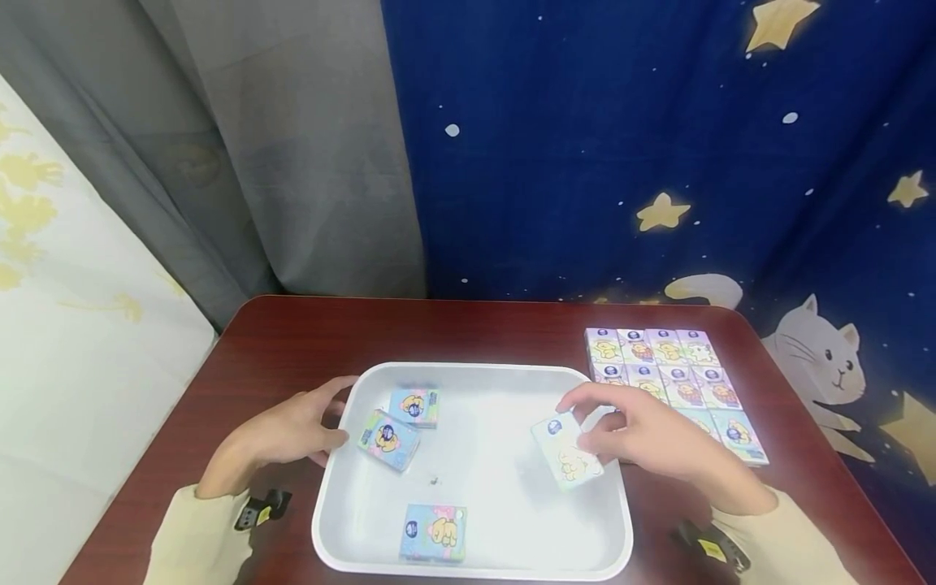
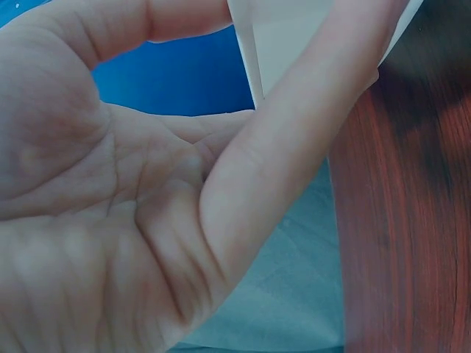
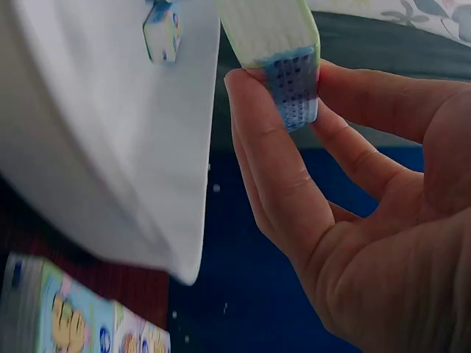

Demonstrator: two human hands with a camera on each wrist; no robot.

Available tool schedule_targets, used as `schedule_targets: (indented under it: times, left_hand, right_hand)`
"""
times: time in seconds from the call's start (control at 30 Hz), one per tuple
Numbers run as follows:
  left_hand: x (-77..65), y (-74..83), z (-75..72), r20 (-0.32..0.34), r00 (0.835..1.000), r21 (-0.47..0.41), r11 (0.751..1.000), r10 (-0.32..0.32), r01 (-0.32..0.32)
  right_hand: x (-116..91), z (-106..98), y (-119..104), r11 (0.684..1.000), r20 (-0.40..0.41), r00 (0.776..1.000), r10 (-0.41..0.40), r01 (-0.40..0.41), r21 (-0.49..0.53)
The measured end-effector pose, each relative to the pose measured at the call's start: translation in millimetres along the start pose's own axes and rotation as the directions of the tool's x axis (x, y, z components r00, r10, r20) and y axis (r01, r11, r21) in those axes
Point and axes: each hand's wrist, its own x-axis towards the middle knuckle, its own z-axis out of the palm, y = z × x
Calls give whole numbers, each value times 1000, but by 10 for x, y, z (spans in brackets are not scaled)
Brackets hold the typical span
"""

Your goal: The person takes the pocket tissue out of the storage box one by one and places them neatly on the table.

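A white tray (image 1: pixel 504 520) lies on the table with three small printed tissue packs inside. One blue tissue pack (image 1: pixel 413 406) is at its back left, and a tilted tissue pack (image 1: pixel 389 439) overlaps it in the head view. Another tissue pack (image 1: pixel 433 532) lies by the front rim. My left hand (image 1: pixel 292 426) holds the tray's left rim, thumb and forefinger at the edge. Over the tray's right side, my right hand (image 1: pixel 643 431) pinches a pale tissue pack (image 1: pixel 563 451) between thumb and fingers. The right wrist view shows this held tissue pack (image 3: pixel 291 81) end-on.
Right of the tray, a block of tissue packs (image 1: pixel 683 386) stands in neat rows near the edge of the dark red table (image 1: pixel 453 329). Grey curtain (image 1: pixel 314 162) and blue star-patterned curtain (image 1: pixel 548 162) hang behind the table.
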Motion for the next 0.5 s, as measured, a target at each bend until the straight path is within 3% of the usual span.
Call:
schedule_targets:
  times: [0.17,0.33,0.5]
  left_hand:
    - [-4,-7,-3,0,1000,5,1000,4,-4]
    - [-4,-8,4,-3,1000,7,1000,7,-7]
    - [-2,-8,5,-3,1000,11,1000,12,-12]
  right_hand:
    - [-156,-107,147,1000,-31,999,-13,13,2]
    - [-318,-190,349,996,-60,997,-53,58,71]
    - [-479,-262,526,991,-77,996,-42,51,122]
